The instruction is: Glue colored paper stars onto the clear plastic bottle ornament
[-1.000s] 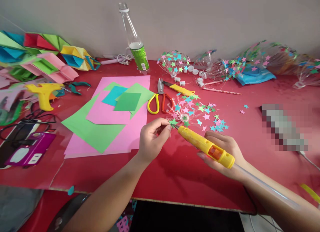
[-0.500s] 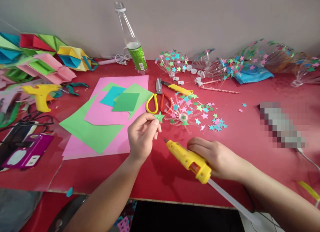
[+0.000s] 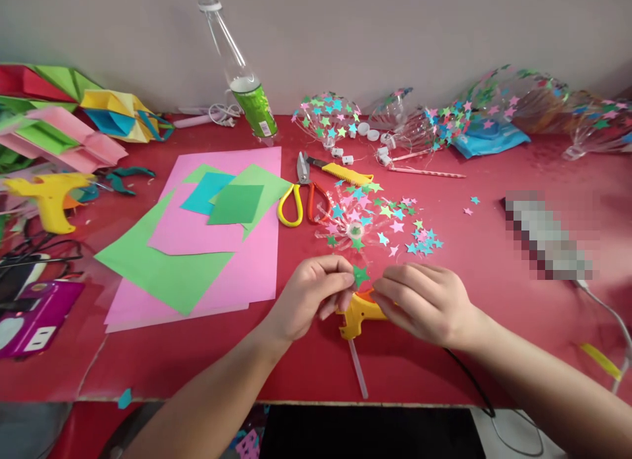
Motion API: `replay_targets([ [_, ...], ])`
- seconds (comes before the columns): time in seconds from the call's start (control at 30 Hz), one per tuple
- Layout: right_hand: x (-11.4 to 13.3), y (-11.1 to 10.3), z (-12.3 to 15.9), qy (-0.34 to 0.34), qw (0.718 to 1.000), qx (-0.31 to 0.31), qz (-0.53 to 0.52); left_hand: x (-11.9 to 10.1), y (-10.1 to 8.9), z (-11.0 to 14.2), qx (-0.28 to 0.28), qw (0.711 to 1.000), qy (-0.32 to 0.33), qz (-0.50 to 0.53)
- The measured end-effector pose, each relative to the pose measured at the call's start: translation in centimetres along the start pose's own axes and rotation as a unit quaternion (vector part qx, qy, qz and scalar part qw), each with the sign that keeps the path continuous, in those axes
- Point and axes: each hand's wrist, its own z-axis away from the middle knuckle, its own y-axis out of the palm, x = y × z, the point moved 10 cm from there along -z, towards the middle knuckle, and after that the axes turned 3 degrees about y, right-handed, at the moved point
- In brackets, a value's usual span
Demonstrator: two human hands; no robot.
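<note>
My left hand [image 3: 316, 288] pinches a green paper star [image 3: 361, 276] between thumb and fingertips. Close to the star's right side is my right hand [image 3: 428, 302], its fingers drawn together; whether anything is between them is hidden. Below both hands a yellow glue gun [image 3: 351, 319] rests on the red table, its handle partly covered by my right hand. A clear glue stick [image 3: 359, 370] sticks out of its back end toward me. Just beyond the hands lies a cut clear plastic bottle piece [image 3: 355, 231] with splayed strips carrying coloured stars.
Loose paper stars [image 3: 424, 242] lie right of the bottle piece. Scissors [image 3: 303, 189], a yellow cutter [image 3: 345, 172] and coloured paper sheets [image 3: 197, 274] lie left and behind. A tall bottle [image 3: 254, 110] stands near the wall. Another yellow glue gun [image 3: 52, 199] is at left.
The glue gun has gone from my right hand's grasp down to the table. My left hand has moved right with the star, and my right hand has come close to it. The view has shifted slightly.
</note>
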Motion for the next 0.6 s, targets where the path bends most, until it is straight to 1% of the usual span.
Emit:
replay_targets([
  [0.07, -0.2, -0.1, 0.2, 0.01, 1.0, -0.018, 0.019, 0.5, 0.5, 0.0, 0.009, 1.0, -0.022, 0.008],
  [0.23, -0.4, 0.4, 0.4, 0.004, 1.0, -0.006, 0.023, 1.3, 1.2, 0.1, 0.027, 0.998, -0.052, 0.023],
  [0.4, -0.3, -0.7, 0.3, -0.005, 0.999, -0.051, 0.007, 1.6, 1.5, 0.2, 0.039, 0.996, -0.072, 0.022],
  [0.5, -0.1, -0.7, 0.4, -0.011, 0.999, -0.047, -0.003, 1.7, 1.6, 0.2, 0.049, 0.996, -0.071, 0.019],
  [0.6, -0.3, -0.9, 0.2, -0.004, 0.999, -0.047, -0.026, 1.1, 1.2, 0.2, 0.038, 0.999, -0.036, -0.006],
])
